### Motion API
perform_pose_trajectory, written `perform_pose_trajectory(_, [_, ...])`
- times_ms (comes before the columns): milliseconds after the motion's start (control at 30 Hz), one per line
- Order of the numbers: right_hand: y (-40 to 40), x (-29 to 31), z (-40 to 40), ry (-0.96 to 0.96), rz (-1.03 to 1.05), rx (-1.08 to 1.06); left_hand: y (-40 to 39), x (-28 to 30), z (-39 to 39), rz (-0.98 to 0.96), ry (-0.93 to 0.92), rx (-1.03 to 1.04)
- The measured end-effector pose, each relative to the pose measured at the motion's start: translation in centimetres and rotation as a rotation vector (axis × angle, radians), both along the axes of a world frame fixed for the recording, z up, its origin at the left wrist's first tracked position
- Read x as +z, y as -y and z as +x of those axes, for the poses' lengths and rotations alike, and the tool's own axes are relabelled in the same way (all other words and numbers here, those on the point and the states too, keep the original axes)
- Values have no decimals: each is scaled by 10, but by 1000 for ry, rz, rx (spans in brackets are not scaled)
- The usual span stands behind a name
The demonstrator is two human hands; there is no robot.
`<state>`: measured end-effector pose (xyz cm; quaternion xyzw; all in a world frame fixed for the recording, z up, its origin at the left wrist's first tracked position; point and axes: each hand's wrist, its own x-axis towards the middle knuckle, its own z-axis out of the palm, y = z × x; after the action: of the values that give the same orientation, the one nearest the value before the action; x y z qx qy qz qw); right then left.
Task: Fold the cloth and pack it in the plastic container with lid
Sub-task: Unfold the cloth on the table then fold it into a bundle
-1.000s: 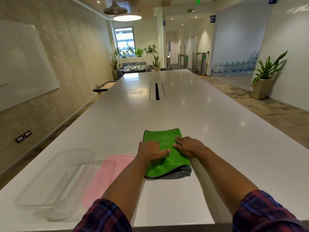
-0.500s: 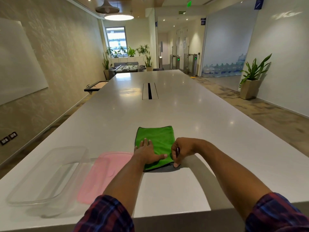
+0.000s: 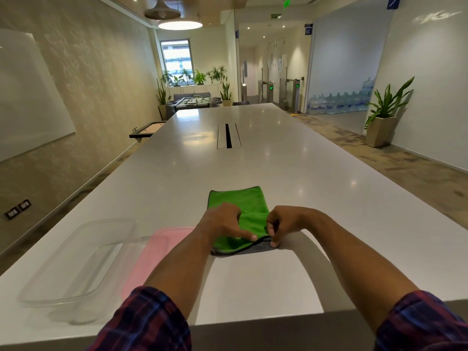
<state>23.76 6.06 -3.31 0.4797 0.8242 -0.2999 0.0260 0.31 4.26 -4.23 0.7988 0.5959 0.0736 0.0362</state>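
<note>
A green cloth (image 3: 240,202) with a grey underside lies folded into a long strip on the white table (image 3: 278,168), running away from me. My left hand (image 3: 222,222) pinches its near left edge, thumb on top of the green layer. My right hand (image 3: 283,225) grips the near right corner, lifting the green layer slightly off the grey one. To the left, a clear plastic container (image 3: 78,262) stands open near the table's front edge. Its pink lid (image 3: 157,252) lies flat between the container and the cloth.
A cable slot (image 3: 228,136) runs along the table's middle, far ahead. The table's front edge (image 3: 253,328) is close under my forearms. A potted plant (image 3: 382,115) stands on the floor at the right; a whiteboard (image 3: 30,95) hangs on the left wall.
Both hands went from pressing flat on the cloth to gripping its near end. The right hand moved to the near right corner and the near green layer now lifts a little.
</note>
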Motion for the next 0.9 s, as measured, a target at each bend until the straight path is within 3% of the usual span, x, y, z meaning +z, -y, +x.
perform_pose_trajectory(133, [1, 1, -3, -44, 166, -15, 3, 6, 0, -143, -86, -25])
perform_pose_trajectory(300, [5, -2, 1, -246, 310, -86, 10, 14, 7, -263, -181, -40])
perform_pose_trajectory(700, [9, 3, -4, -82, 48, -97, 8, 36, 25, -491, -202, 12])
perform_pose_trajectory(800, [10, 6, -10, 25, 38, -91, 10, 36, 29, -514, -248, 19])
perform_pose_trajectory(900, [14, 14, -15, -2, -69, -71, 12, 35, 31, -516, -336, 19])
